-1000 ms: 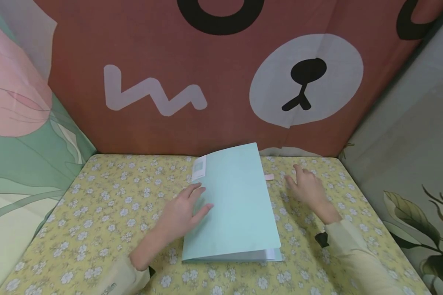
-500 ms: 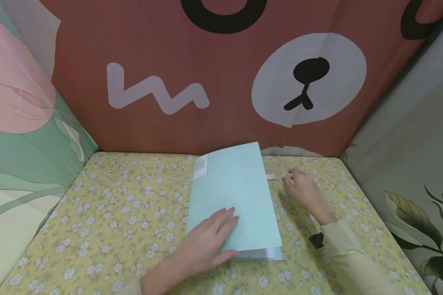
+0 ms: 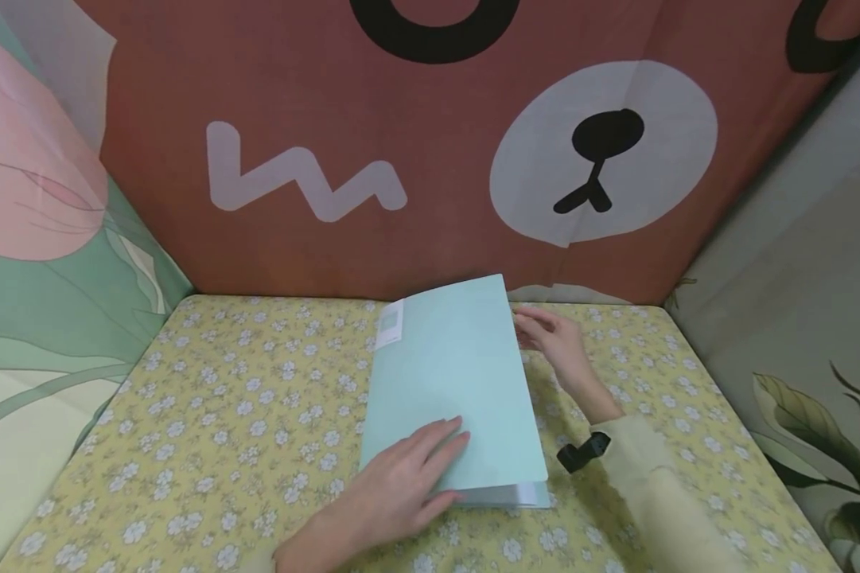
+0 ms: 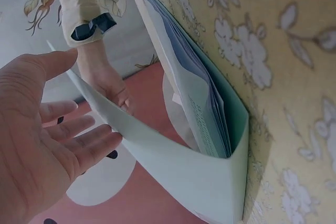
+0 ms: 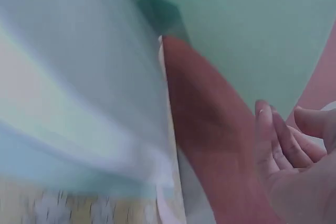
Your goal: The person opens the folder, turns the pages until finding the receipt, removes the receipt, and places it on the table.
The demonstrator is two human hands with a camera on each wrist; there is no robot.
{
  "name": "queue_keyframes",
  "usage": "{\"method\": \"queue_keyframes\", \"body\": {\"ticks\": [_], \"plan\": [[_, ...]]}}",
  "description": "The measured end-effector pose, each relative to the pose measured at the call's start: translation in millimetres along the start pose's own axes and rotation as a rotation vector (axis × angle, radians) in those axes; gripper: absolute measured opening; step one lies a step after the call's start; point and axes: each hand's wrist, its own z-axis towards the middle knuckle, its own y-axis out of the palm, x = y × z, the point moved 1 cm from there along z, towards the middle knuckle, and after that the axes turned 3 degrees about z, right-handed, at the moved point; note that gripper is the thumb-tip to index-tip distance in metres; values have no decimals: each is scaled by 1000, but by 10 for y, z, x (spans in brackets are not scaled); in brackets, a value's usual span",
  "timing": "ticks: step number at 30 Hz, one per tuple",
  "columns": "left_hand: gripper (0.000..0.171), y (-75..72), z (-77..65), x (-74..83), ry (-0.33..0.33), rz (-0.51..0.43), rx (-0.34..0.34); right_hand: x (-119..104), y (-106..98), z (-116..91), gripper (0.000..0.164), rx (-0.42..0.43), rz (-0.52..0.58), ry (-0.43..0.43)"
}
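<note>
A pale mint-green folder [image 3: 451, 374] lies on the cloth with its front cover lifted partway, the spine on the left. Clear-looking sleeves [image 4: 202, 87] show inside it in the left wrist view. My left hand [image 3: 408, 481] rests on the lower part of the cover, fingers straight, fingertips against its outer face. At the upper right edge is my right hand [image 3: 554, 342], its loosely curled fingers reaching behind the cover edge. The right wrist view shows this hand [image 5: 299, 156] between the cover [image 5: 252, 30] and the sleeves [image 5: 79, 72], holding nothing.
A white label [image 3: 390, 325] marks the cover's upper left corner. A small pink tab [image 4: 177, 98] sticks out of the sleeves. The yellow floral cloth [image 3: 222, 398] covers the table, up against a red-brown bear-print curtain [image 3: 315, 263]. A patterned curtain [image 3: 788, 278] hangs on the right.
My left hand has moved from the folder's left edge down and right onto the lower cover. My right hand has come left from over the cloth to the folder's right edge.
</note>
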Motion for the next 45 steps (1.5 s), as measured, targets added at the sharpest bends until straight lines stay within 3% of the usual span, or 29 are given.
{"method": "queue_keyframes", "body": {"ticks": [13,18,22,27,35,45], "plan": [[59,-67,-84,24,36,10,102,-290,289,60,36,-14,317,54],[45,-99,-139,7,45,-16,216,-386,393,79,36,-30,378,65],[45,-147,-191,-19,50,-60,321,-400,416,104,40,-40,401,66],[43,-217,-236,-35,32,-110,443,-346,364,112,26,-51,385,70],[42,-382,-271,-45,-73,-99,618,-185,243,126,35,-10,230,134],[40,-711,-289,-85,-66,-99,790,33,116,140,37,5,176,156]]}}
